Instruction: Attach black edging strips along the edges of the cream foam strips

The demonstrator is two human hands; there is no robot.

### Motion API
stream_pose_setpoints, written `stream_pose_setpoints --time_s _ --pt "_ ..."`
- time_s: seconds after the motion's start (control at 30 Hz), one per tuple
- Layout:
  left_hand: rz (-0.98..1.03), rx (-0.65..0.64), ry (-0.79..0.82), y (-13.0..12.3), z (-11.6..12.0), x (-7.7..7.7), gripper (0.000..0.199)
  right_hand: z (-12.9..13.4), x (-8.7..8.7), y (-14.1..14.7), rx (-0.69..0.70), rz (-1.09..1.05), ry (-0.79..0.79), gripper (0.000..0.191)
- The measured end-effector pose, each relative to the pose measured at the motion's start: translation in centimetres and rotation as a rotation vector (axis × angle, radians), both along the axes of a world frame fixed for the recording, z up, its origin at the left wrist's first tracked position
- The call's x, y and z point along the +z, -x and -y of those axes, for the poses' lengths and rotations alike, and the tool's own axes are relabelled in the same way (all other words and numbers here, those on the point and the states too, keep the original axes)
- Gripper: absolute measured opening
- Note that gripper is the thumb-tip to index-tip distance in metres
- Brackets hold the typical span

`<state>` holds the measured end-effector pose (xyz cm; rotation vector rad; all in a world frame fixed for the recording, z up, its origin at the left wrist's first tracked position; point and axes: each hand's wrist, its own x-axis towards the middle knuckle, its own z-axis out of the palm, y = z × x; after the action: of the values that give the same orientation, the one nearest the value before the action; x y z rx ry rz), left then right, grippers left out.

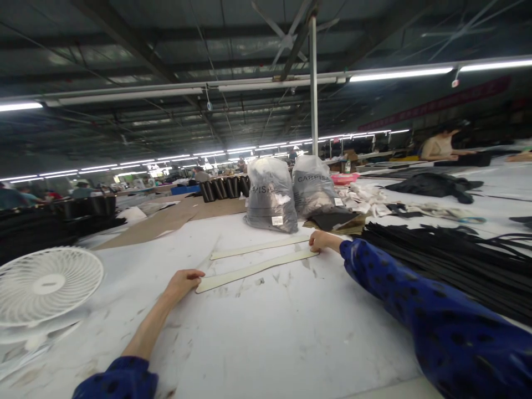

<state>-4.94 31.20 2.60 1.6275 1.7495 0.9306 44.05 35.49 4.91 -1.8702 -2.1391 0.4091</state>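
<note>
Two long pale strips lie roughly parallel on the white table (266, 332). The nearer strip (257, 267) is pinched at its left end by my left hand (183, 284), thumb and fingers together. At the right end of that same strip is my right hand (320, 241), its fingers closed on the strip's end and close to the right tip of the farther strip (260, 246). Both strips look flat, with thin dark edges.
A white fan (47, 285) stands at the left. Two filled grey plastic bags (271, 194) sit beyond the strips. Long black straps (436, 266) are heaped at the right, near my sleeve. A person (443, 145) works at the far right.
</note>
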Motion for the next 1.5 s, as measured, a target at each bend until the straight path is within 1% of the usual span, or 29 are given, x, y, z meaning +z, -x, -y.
stream_pose_setpoints --time_s 0.1,0.13,0.2,0.27,0.33,0.4,0.47,0.5,0.57,0.63,0.7,0.77,0.87,0.97,1.03,1.1,1.17,1.2,1.23,1.3,1.37,1.4,1.47,1.5 --pt "0.014 -0.016 0.002 -0.1 0.4 0.6 0.035 0.8 0.6 0.5 -0.012 0.072 0.14 0.026" --pt "0.022 -0.025 0.012 -0.1 0.6 1.0 0.038 1.1 1.1 0.6 -0.013 0.083 0.157 0.024" --pt "0.04 -0.051 0.052 0.1 1.5 2.1 0.043 2.0 2.3 0.6 -0.006 0.079 0.173 0.02" --pt "0.082 -0.112 0.121 0.5 2.6 3.4 0.046 3.4 4.1 -0.1 0.02 0.03 0.192 0.016" --pt "0.159 -0.233 0.219 0.8 3.8 4.9 0.046 5.3 6.2 -1.3 0.049 -0.038 0.22 0.016" --pt "0.178 -0.372 0.3 0.8 4.8 6.1 0.043 7.7 8.2 -2.8 0.086 -0.102 0.266 0.017" --pt "0.133 -0.531 0.357 0.4 5.6 6.7 0.037 10.4 9.6 -4.2 0.149 -0.175 0.354 0.02" --pt "0.102 -0.61 0.387 0.0 5.9 6.8 0.034 11.8 9.9 -4.8 0.175 -0.211 0.413 0.022" --pt "0.042 -0.748 0.466 -1.2 6.3 6.7 0.028 14.5 9.8 -5.8 0.199 -0.261 0.544 0.023" --pt "-0.008 -0.841 0.57 -2.6 6.4 6.1 0.026 16.5 8.8 -6.4 0.196 -0.275 0.654 0.022" --pt "-0.069 -0.892 0.669 -3.7 6.4 5.4 0.025 17.8 7.6 -6.6 0.192 -0.271 0.726 0.019" --pt "-0.142 -0.905 0.751 -4.3 6.2 4.9 0.025 18.3 6.6 -6.4 0.189 -0.246 0.763 0.016" --pt "-0.227 -0.898 0.783 -4.1 5.7 4.8 0.027 18.2 5.8 -5.6 0.223 -0.186 0.77 0.012" --pt "-0.243 -0.878 0.725 -2.6 5.2 5.1 0.037 17.4 5.8 -4.7 0.303 -0.083 0.743 0.008" --pt "-0.221 -0.852 0.701 -1.2 4.9 5.1 0.044 16.9 6.0 -4.3 0.341 -0.024 0.755 0.012" --pt "-0.183 -0.839 0.7 -0.2 4.8 4.9 0.048 16.3 6.1 -4.0 0.339 0.0 0.811 0.013" --pt "-0.155 -0.861 0.735 -0.2 4.9 4.7 0.048 15.3 6.0 -3.9 0.288 0.002 0.823 0.008" --pt "-0.152 -0.883 0.755 -0.5 5.0 4.7 0.046 14.7 5.9 -3.8 0.264 -0.006 0.791 0.008" --pt "-0.161 -0.911 0.774 -1.0 5.1 4.9 0.044 13.8 5.8 -3.7 0.25 -0.01 0.726 0.01" --pt "-0.206 -0.964 0.748 -2.4 5.4 5.4 0.038 11.7 5.5 -3.3 0.256 0.039 0.506 0.017" --pt "-0.267 -1.0 0.666 -3.7 5.6 6.1 0.032 9.1 5.2 -2.6 0.261 0.152 0.261 0.024" --pt "-0.287 -1.013 0.623 -4.1 5.7 6.3 0.031 7.7 5.1 -2.3 0.249 0.192 0.176 0.03" --pt "-0.27 -1.012 0.54 -4.3 5.6 6.5 0.034 4.9 4.8 -1.6 0.234 0.232 0.092 0.039" --pt "-0.237 -0.985 0.501 -4.1 5.4 6.4 0.038 3.6 4.7 -1.2 0.232 0.243 0.069 0.042"
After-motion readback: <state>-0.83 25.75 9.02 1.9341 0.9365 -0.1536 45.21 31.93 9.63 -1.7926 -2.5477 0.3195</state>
